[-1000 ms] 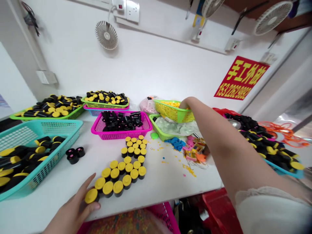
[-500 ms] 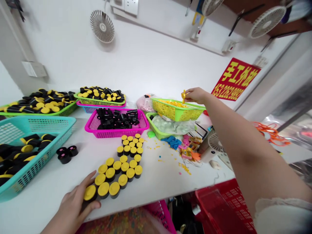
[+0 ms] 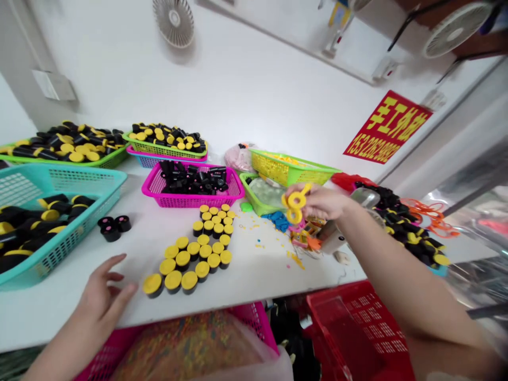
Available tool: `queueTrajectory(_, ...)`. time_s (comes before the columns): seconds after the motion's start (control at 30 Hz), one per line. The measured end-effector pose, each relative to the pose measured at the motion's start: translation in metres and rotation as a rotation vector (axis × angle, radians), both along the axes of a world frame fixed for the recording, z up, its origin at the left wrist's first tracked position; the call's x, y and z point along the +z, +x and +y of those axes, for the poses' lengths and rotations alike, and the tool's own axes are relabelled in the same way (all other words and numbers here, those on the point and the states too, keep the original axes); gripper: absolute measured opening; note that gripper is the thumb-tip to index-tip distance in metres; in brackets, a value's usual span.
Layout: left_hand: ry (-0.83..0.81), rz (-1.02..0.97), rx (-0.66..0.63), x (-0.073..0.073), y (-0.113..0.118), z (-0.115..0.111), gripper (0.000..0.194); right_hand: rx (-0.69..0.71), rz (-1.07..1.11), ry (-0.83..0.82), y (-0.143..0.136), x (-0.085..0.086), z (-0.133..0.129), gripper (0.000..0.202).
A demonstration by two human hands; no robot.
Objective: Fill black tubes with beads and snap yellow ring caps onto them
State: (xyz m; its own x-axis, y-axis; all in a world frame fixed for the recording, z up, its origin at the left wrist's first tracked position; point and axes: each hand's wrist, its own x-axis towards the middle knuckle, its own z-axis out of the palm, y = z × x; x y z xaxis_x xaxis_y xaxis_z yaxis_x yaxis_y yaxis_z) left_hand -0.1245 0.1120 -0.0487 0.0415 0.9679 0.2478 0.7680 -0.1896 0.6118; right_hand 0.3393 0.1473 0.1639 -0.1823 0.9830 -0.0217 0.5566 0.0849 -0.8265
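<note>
Between its fingertips my right hand point(image 3: 323, 202) holds a yellow ringed plastic piece point(image 3: 296, 201), raised above the table near the green baskets. My left hand point(image 3: 105, 293) is over the front left of the table with its fingers apart and nothing in it. Just right of it stands a yellow-topped black cylinder point(image 3: 153, 284), not touched by the hand. It is at the near end of a group of similar upright cylinders point(image 3: 182, 259). A few black cylinders with pink centres point(image 3: 110, 233) stand behind my left hand.
A teal basket point(image 3: 79, 233) is at the left, a magenta basket point(image 3: 194, 200) of black parts at the back. Behind my right hand is a yellow-green basket point(image 3: 293, 172). Blue pieces point(image 3: 278, 219) and scraps lie mid-table. A red crate point(image 3: 357, 328) sits below the front edge.
My right hand has come down and nearer from the yellow-green basket with the yellow piece. My left hand has let go of the nearest cylinder and moved left. The view has shifted.
</note>
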Motion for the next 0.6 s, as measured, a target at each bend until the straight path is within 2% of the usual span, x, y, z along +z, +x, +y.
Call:
queueTrajectory(0.07, -0.097, -0.010, 0.058, 0.018, -0.008, 0.004, 0.057, 0.062, -0.253, -0.134, -0.012, -0.036, -0.011, 0.021)
queueTrajectory(0.17, -0.100, 0.146, 0.086, 0.042, -0.013, 0.011, 0.057, 0.026, -0.660, -0.075, -0.023, -0.088, -0.015, 0.022)
queueTrajectory(0.23, -0.039, 0.319, 0.113, 0.050, -0.013, 0.019, 0.055, 0.022, -0.751, 0.001, -0.027, -0.115, -0.013, 0.024)
queueTrajectory(0.3, -0.036, 0.411, 0.193, 0.055, -0.010, 0.028, 0.055, 0.048, -0.791, 0.046, -0.028, -0.134, -0.012, 0.026)
queueTrajectory(0.43, -0.117, 0.440, 0.372, 0.061, -0.001, 0.047, 0.059, 0.077, -0.856, 0.106, -0.020, -0.150, -0.016, 0.035)
queueTrajectory(0.6, -0.203, 0.399, 0.397, 0.065, 0.006, 0.071, 0.051, -0.040, -0.931, 0.194, -0.011, -0.146, -0.025, 0.061)
